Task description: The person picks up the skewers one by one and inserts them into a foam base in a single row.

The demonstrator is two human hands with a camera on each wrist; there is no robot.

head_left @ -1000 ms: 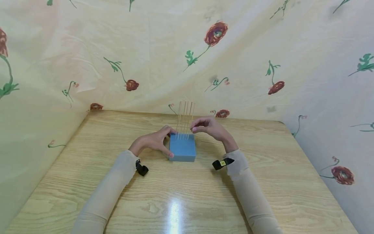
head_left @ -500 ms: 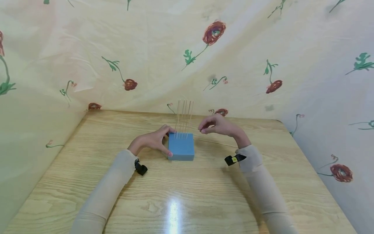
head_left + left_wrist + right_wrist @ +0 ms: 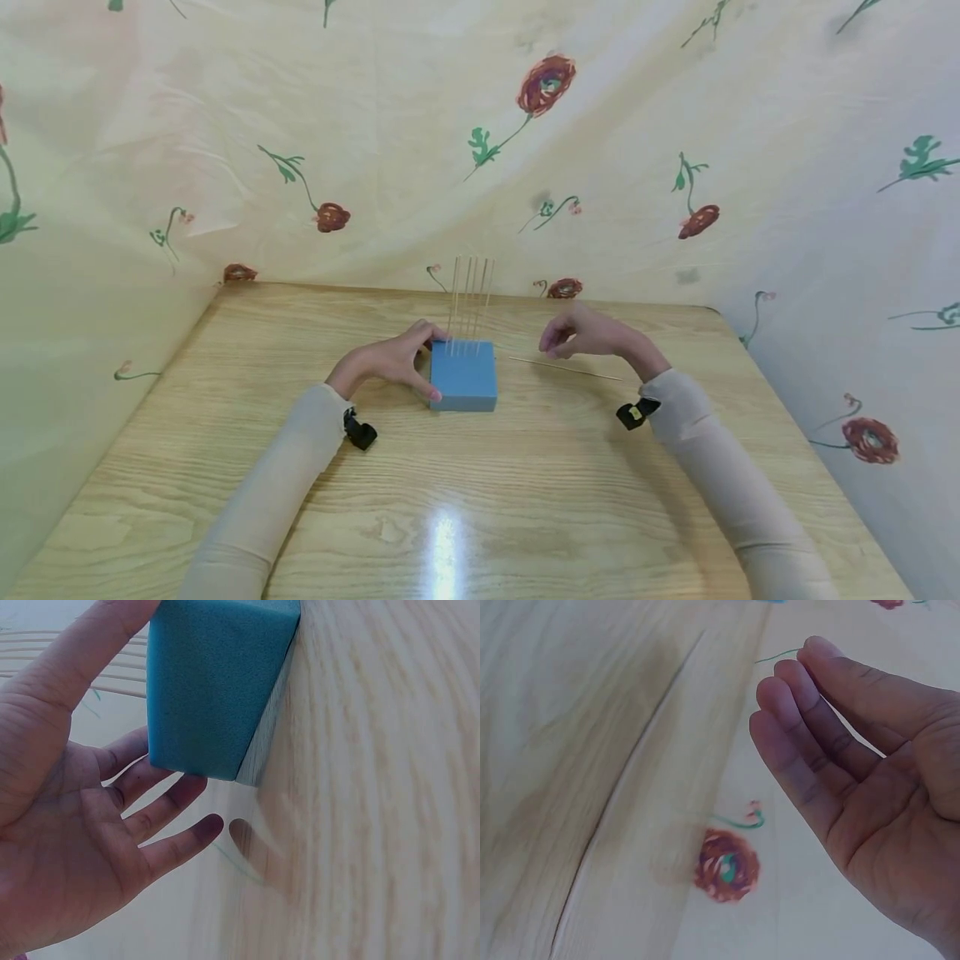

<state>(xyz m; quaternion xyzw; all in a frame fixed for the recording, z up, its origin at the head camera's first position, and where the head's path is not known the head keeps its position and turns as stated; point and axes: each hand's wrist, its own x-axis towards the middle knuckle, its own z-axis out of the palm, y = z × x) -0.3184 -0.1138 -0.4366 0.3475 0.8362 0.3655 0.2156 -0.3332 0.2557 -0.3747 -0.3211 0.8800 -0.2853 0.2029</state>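
A blue foam block (image 3: 463, 382) sits on the table with several thin wooden skewers (image 3: 453, 304) standing upright in a row near its far side. My left hand (image 3: 393, 360) holds the block at its left side, thumb at the near corner and fingers at the far corner. In the left wrist view the thumb reaches over the foam block (image 3: 217, 682), and the lower fingers are spread under its edge. My right hand (image 3: 588, 333) hovers right of the block, fingers loosely bent and holding nothing. One more skewer (image 3: 566, 369) lies on the table, just below that hand's fingertips.
The wood-grain table (image 3: 375, 500) ends at the back against a flower-printed cloth (image 3: 420, 150), which also hangs along both sides. Each wrist wears a small black camera on a strap.
My right hand has moved away from the upright skewers, rightward and slightly down, to above the lying skewer. My left hand keeps its place on the block.
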